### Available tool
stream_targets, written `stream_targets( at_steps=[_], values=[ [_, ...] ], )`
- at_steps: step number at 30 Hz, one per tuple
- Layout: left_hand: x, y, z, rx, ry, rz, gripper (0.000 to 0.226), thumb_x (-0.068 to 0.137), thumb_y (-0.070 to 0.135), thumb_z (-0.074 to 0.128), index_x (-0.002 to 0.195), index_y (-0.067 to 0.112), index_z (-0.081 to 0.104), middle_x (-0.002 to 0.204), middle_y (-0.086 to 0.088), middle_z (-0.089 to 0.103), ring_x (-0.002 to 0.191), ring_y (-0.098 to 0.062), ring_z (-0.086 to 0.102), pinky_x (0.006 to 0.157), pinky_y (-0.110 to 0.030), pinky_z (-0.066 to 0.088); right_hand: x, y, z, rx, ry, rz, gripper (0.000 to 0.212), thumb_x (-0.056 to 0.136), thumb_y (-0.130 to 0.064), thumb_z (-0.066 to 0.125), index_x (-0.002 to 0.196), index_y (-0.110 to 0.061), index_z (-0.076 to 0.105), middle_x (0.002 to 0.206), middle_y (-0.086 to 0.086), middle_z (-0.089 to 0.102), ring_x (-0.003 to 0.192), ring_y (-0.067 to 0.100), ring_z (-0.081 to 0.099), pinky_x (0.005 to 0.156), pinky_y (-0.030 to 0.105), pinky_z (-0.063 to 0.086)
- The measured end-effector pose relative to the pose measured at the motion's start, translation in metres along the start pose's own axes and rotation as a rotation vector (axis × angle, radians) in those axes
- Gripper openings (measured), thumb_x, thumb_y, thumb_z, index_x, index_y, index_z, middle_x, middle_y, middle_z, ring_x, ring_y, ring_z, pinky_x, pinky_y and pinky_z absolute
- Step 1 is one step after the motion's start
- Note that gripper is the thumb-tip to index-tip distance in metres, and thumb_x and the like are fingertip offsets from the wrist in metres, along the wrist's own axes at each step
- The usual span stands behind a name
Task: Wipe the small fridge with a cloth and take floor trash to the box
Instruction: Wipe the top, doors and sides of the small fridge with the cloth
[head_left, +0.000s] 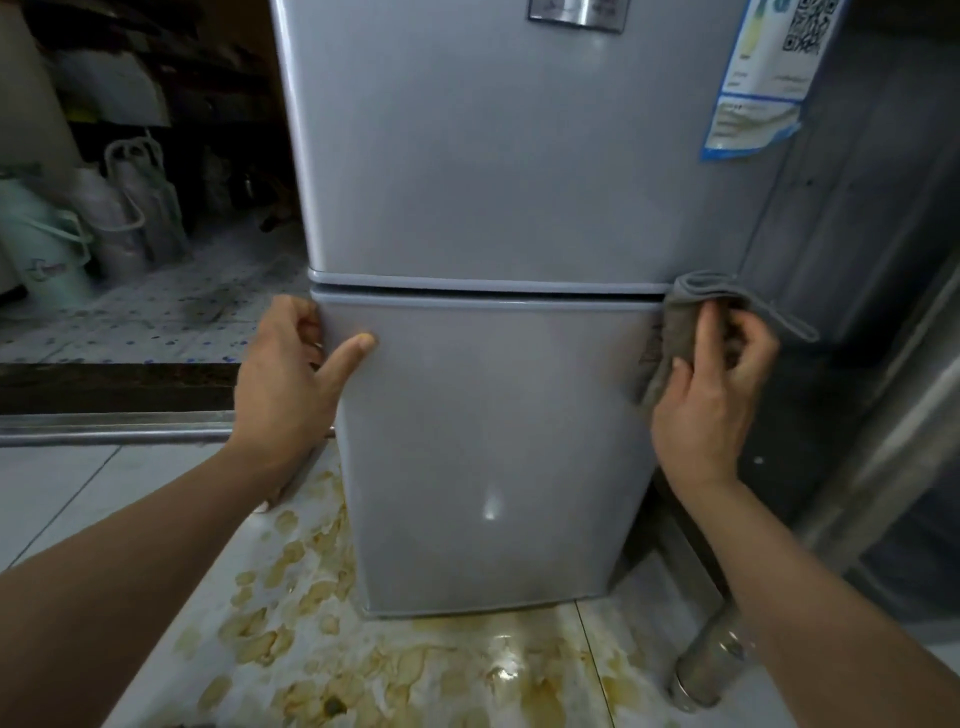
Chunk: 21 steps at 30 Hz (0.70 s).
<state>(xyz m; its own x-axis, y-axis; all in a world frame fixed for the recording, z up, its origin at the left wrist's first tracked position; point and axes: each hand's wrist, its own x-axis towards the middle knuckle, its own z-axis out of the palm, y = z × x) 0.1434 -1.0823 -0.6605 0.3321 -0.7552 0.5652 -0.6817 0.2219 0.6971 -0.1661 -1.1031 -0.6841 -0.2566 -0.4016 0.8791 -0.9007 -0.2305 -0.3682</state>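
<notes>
A small silver two-door fridge (493, 208) stands straight ahead on a stained tile floor. My left hand (291, 374) grips the left edge of the lower door (493, 441) near its top, with the thumb lying across the door's front. My right hand (717, 384) holds a grey cloth (691, 312) against the right edge of the lower door, just under the gap between the two doors. Part of the cloth hangs loose to the right, past the fridge's corner.
Yellow-brown stains (311, 597) cover the floor tiles at the fridge's foot. A metal leg (706, 665) stands at the lower right, under a steel unit (883, 364). To the left, beyond a raised sill (104, 421), bags and containers (78, 223) sit in a dark storage area.
</notes>
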Motion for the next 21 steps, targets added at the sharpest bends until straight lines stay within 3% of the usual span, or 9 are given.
stream_targets(
  at_steps=[6, 10, 13, 16, 21],
  values=[
    [-0.014, -0.011, 0.007, 0.033, -0.008, -0.019, 0.034, 0.081, 0.048, 0.060, 0.100, 0.025, 0.044, 0.091, 0.002, 0.057, 0.080, -0.018, 0.057, 0.070, -0.038, 0.052, -0.026, -0.002, 0.014, 0.053, 0.041, 0.318, 0.051, 0.090, -0.001, 0.050, 0.140, 0.001, 0.037, 0.137, 0.025, 0.036, 0.127, 0.037, 0.039, 0.110, 0.038, 0.029],
    [-0.031, -0.028, 0.014, 0.083, -0.065, -0.066, 0.034, 0.080, 0.041, 0.065, 0.102, 0.023, 0.046, 0.092, 0.000, 0.058, 0.080, -0.018, 0.058, 0.069, -0.039, 0.053, -0.056, 0.005, 0.011, 0.009, -0.102, 0.361, 0.054, 0.091, -0.002, 0.051, 0.141, 0.002, 0.034, 0.137, 0.026, 0.036, 0.126, 0.039, 0.039, 0.110, 0.038, 0.027],
    [-0.028, -0.029, 0.016, 0.091, -0.069, -0.069, 0.033, 0.080, 0.041, 0.065, 0.098, 0.025, 0.043, 0.090, 0.001, 0.057, 0.079, -0.019, 0.057, 0.069, -0.040, 0.053, -0.052, -0.007, 0.013, 0.010, -0.059, 0.431, 0.055, 0.088, 0.001, 0.051, 0.141, 0.003, 0.034, 0.132, 0.027, 0.037, 0.119, 0.039, 0.042, 0.106, 0.033, 0.029],
    [-0.029, -0.030, 0.016, 0.092, -0.056, -0.056, 0.032, 0.080, 0.040, 0.066, 0.097, 0.025, 0.043, 0.087, 0.003, 0.055, 0.077, -0.018, 0.056, 0.066, -0.035, 0.050, -0.060, -0.050, 0.025, 0.015, 0.017, 0.401, 0.056, 0.086, 0.003, 0.053, 0.140, 0.001, 0.037, 0.125, 0.027, 0.038, 0.110, 0.037, 0.045, 0.101, 0.030, 0.032],
    [-0.027, -0.030, 0.015, 0.090, -0.064, -0.045, 0.034, 0.081, 0.038, 0.067, 0.100, 0.018, 0.047, 0.087, 0.001, 0.056, 0.076, -0.016, 0.054, 0.065, -0.033, 0.046, -0.102, -0.111, 0.049, 0.076, -0.073, 0.221, 0.058, 0.080, 0.010, 0.057, 0.136, 0.000, 0.042, 0.122, 0.027, 0.041, 0.103, 0.038, 0.046, 0.095, 0.034, 0.039]
  ],
)
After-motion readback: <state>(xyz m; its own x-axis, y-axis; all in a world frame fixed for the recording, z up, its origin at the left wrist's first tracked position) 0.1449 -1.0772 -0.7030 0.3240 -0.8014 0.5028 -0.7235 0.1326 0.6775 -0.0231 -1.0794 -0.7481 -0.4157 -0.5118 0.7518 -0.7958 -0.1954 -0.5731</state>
